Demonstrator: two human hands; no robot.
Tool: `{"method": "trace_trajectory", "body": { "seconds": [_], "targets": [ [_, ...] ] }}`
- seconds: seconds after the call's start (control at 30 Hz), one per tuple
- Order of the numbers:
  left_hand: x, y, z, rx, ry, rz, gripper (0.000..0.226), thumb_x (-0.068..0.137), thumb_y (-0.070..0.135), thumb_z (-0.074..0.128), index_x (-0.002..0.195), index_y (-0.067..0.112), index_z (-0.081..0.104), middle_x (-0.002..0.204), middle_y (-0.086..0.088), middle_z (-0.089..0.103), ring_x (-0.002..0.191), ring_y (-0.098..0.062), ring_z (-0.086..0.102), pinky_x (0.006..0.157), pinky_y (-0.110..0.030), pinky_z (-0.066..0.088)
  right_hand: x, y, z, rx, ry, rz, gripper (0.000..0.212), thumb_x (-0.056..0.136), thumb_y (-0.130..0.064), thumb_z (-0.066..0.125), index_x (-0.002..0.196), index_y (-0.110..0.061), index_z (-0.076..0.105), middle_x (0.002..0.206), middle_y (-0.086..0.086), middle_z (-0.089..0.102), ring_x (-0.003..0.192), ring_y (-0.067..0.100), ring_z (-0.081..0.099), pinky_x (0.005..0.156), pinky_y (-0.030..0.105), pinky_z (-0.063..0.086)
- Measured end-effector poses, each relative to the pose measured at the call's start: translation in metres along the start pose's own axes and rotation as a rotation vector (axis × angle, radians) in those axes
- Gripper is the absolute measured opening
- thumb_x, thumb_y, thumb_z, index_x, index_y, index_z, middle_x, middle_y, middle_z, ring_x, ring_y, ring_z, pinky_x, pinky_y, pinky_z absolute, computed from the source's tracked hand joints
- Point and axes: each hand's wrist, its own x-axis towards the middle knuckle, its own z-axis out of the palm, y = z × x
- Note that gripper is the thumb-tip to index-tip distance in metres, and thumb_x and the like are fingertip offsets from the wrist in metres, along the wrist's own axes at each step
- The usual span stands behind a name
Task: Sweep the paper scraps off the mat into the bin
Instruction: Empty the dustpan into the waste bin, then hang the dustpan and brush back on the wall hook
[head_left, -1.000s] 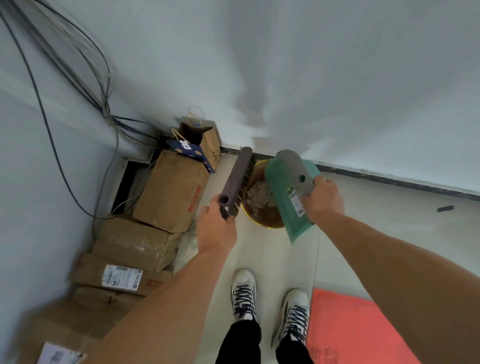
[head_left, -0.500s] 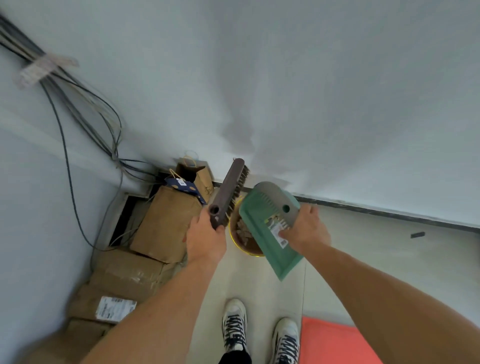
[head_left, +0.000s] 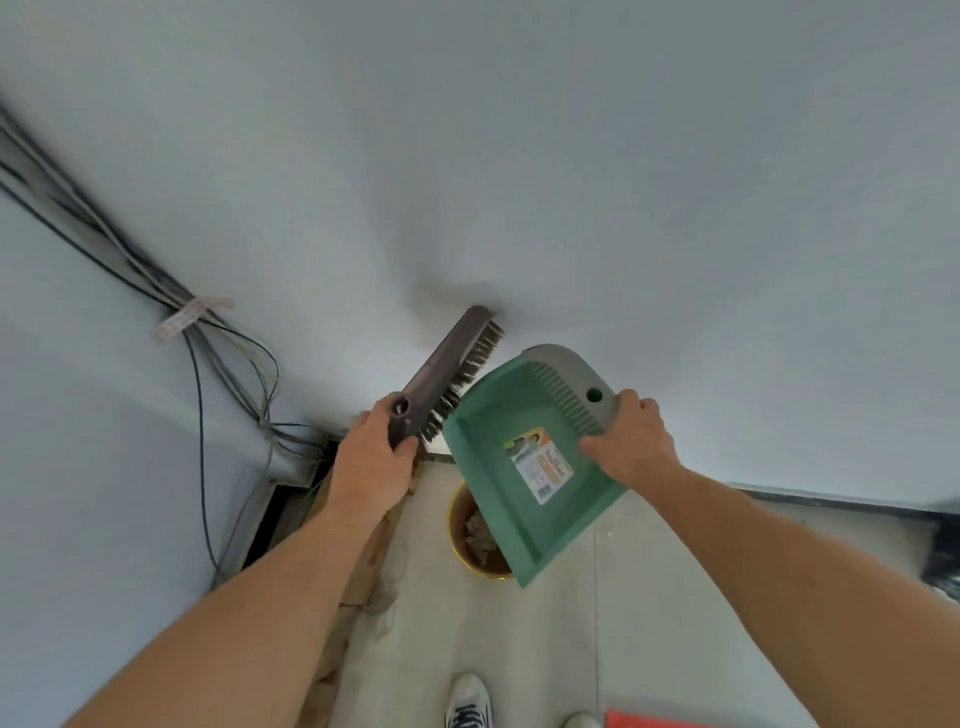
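Observation:
My left hand (head_left: 371, 462) grips a dark brown brush (head_left: 447, 371) by its handle end, bristles facing right, pointing up toward the wall. My right hand (head_left: 631, 439) holds the grey handle of a green dustpan (head_left: 524, 467), tilted with its open edge down over a yellow-rimmed bin (head_left: 460, 525). Paper scraps (head_left: 475, 530) lie inside the bin, partly hidden by the pan. The inside of the pan shows only a label. A corner of the red mat (head_left: 639, 719) shows at the bottom edge.
A white wall fills the upper view, with a bundle of black cables (head_left: 208, 332) running down its left side. Cardboard boxes (head_left: 358, 597) stand left of the bin behind my left arm. My white shoes (head_left: 467, 701) are on the tiled floor.
The view has tilted upward toward the wall. Both hands have risen in the frame, and the dustpan now shows its inner face, lifted higher above the bin.

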Motion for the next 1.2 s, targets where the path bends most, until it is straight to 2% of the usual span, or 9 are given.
{"method": "trace_trajectory", "body": {
  "seconds": [0.23,0.37,0.43,0.57,0.67,0.77,0.9,1.1,1.2],
  "targets": [
    [-0.005,0.064,-0.085,0.016,0.030,0.144,0.055,0.091,0.026,0.063,0.140,0.028,0.039,0.129,-0.006,0.059,0.111,-0.028,0.059,0.093,-0.038,0.047,-0.028,-0.020,-0.102,-0.015,0.031,-0.130,0.065,0.079,-0.033,0.066,0.136,-0.022,0.040,0.113,0.005,0.033,0.085,0.024,0.056,0.073,0.038,0.057],
    [-0.009,0.105,-0.132,0.018,0.050,0.214,0.056,0.091,0.025,0.063,0.142,0.025,0.038,0.130,-0.004,0.059,0.098,-0.021,0.058,0.079,-0.028,0.043,-0.047,-0.034,-0.159,-0.093,0.070,-0.216,0.080,0.078,-0.038,0.065,0.148,-0.028,0.029,0.114,0.004,0.027,0.105,0.029,0.048,0.085,0.042,0.056],
    [-0.011,0.124,-0.154,0.027,0.059,0.249,0.055,0.092,0.026,0.062,0.141,0.026,0.039,0.130,-0.003,0.059,0.097,-0.019,0.055,0.080,-0.027,0.040,-0.057,-0.040,-0.187,-0.125,0.100,-0.255,0.083,0.077,-0.039,0.065,0.150,-0.030,0.026,0.118,0.005,0.029,0.109,0.029,0.045,0.088,0.043,0.054],
    [-0.019,0.165,-0.196,-0.007,0.102,0.345,0.049,0.091,0.030,0.062,0.136,0.030,0.043,0.126,0.002,0.061,0.095,-0.015,0.053,0.081,-0.027,0.038,-0.078,-0.055,-0.243,-0.202,0.168,-0.363,0.090,0.077,-0.045,0.065,0.153,-0.021,0.021,0.129,0.006,0.037,0.111,0.026,0.045,0.091,0.041,0.052],
    [-0.027,0.191,-0.220,-0.051,0.133,0.393,0.048,0.090,0.036,0.063,0.135,0.029,0.046,0.124,0.001,0.062,0.099,-0.015,0.054,0.083,-0.027,0.040,-0.094,-0.065,-0.278,-0.218,0.226,-0.421,0.082,0.078,-0.044,0.064,0.147,-0.014,0.032,0.127,0.006,0.045,0.110,0.024,0.050,0.091,0.038,0.051],
    [-0.036,0.214,-0.242,-0.085,0.180,0.419,0.048,0.088,0.041,0.063,0.133,0.030,0.048,0.119,0.002,0.063,0.102,-0.018,0.057,0.084,-0.028,0.041,-0.109,-0.072,-0.309,-0.186,0.276,-0.477,0.079,0.077,-0.037,0.066,0.147,-0.016,0.034,0.127,0.006,0.052,0.112,0.023,0.052,0.092,0.034,0.048],
    [-0.047,0.240,-0.270,-0.145,0.264,0.478,0.044,0.089,0.038,0.063,0.130,0.029,0.050,0.112,0.003,0.064,0.101,-0.019,0.057,0.085,-0.029,0.040,-0.123,-0.079,-0.346,-0.174,0.382,-0.539,0.052,0.074,-0.035,0.068,0.120,-0.017,0.048,0.106,0.003,0.056,0.092,0.020,0.056,0.080,0.035,0.053],
    [-0.052,0.267,-0.300,-0.255,0.362,0.501,0.042,0.090,0.035,0.063,0.130,0.031,0.051,0.109,0.001,0.064,0.101,-0.022,0.057,0.086,-0.034,0.042,-0.130,-0.093,-0.397,-0.072,0.517,-0.582,0.062,0.078,-0.037,0.068,0.136,-0.020,0.052,0.119,0.004,0.042,0.108,0.024,0.049,0.097,0.038,0.048],
    [-0.048,0.277,-0.310,-0.309,0.404,0.522,0.041,0.089,0.033,0.064,0.129,0.033,0.053,0.108,0.001,0.064,0.102,-0.023,0.058,0.086,-0.035,0.043,-0.127,-0.106,-0.414,-0.029,0.565,-0.605,0.062,0.080,-0.034,0.068,0.138,-0.018,0.054,0.121,0.005,0.042,0.112,0.026,0.049,0.102,0.038,0.045]
  ]
}}
